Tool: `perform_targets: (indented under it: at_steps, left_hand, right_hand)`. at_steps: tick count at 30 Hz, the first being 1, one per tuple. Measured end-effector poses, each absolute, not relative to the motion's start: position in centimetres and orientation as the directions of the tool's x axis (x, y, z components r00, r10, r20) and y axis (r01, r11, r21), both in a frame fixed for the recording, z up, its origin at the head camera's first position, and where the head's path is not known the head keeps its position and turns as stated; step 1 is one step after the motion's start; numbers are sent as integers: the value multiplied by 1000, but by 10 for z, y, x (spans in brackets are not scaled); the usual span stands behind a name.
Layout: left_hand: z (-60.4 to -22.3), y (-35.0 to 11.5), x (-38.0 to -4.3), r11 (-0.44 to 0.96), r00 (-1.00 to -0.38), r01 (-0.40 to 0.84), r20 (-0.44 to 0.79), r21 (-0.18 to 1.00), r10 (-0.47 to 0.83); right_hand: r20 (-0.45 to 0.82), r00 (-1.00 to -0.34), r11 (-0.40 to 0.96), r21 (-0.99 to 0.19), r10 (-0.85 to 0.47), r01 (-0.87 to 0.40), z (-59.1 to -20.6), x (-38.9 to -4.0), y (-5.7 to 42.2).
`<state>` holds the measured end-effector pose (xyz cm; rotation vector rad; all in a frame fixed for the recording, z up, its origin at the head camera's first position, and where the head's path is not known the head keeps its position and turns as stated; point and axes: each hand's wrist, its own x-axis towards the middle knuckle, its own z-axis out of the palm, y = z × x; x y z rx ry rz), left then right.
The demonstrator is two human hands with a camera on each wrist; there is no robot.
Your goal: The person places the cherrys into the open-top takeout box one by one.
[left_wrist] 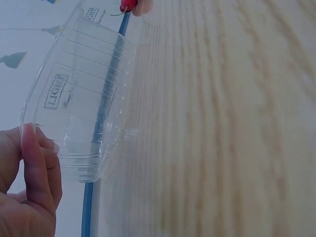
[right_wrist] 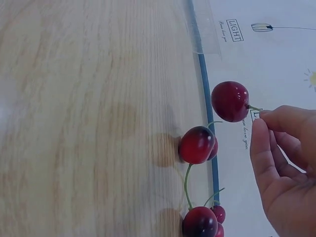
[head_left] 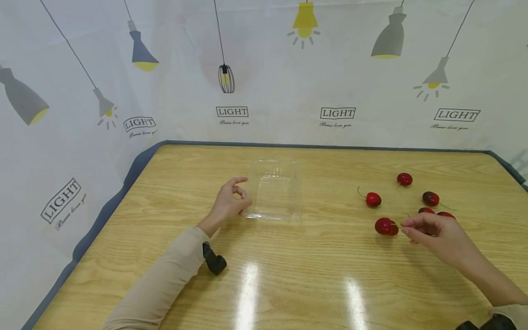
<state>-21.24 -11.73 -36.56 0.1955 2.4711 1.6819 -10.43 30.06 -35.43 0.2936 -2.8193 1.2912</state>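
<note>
Clear container set on table; rim pinched between eight and nine o'clock by left hand, presumably so light plastic is kept from sliding. Cherry held off table, between three and four o'clock from container; stem pinched by right hand, fruit itself untouched, perhaps so skin is spared. Other cherries scattered around three o'clock, probably placed there for easy right-side reach.
</note>
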Motion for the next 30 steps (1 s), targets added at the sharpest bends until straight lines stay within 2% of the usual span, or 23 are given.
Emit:
perform_targets:
  at_steps: [9,22,30]
  left_hand:
    - [-343,-110,-195,373,-984,30,-39,928,175]
    - [-344,-110,-195,366,-986,27,-37,930,165]
    - [-348,-111,-199,350,-986,20,-39,937,160]
  right_hand:
    - [131,-980,627,-754,-152,-198,-352,-105,294]
    - [103,-988,613,-775,-116,-153,-347,-109,285]
    - [150,-980,575,-794,-130,-198,-347,-111,279]
